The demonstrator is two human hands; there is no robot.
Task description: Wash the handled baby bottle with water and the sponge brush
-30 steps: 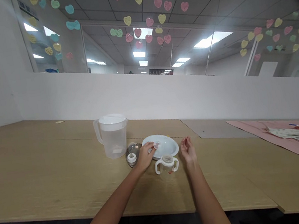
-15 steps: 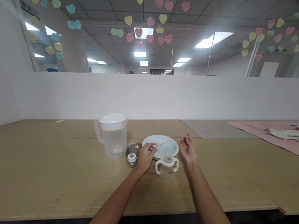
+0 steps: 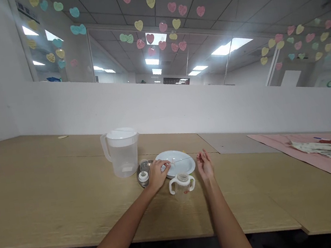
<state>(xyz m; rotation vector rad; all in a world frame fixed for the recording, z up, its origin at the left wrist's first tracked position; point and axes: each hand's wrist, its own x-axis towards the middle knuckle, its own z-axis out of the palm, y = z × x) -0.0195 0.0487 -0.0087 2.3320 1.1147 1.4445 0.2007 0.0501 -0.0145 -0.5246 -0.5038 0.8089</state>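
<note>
My left hand [image 3: 158,175] pinches a small pale translucent piece [image 3: 172,163] over the white oval dish [image 3: 186,167]; its exact kind is too small to make out. From that piece a thin straight rod [image 3: 185,159] runs across to my right hand [image 3: 205,165], whose curled fingers close on its other end. Between my forearms stands an uncapped clear baby bottle [image 3: 182,185] with two white handles, just in front of the dish. Partly behind my left hand, a round metal tray [image 3: 140,184] carries a white bottle collar [image 3: 143,177] and a clear dome cap [image 3: 144,165].
A translucent lidded pitcher [image 3: 123,156] stands left of the tray. On the right, a pink cloth [image 3: 274,141] lies under patterned fabric [image 3: 310,148] with a red and blue item on it. The wooden table [image 3: 55,197] meets a white wall behind.
The view has shifted slightly, so everything sits a little further left. Both hands keep their hold on the piece and the rod, with barely any movement between them.
</note>
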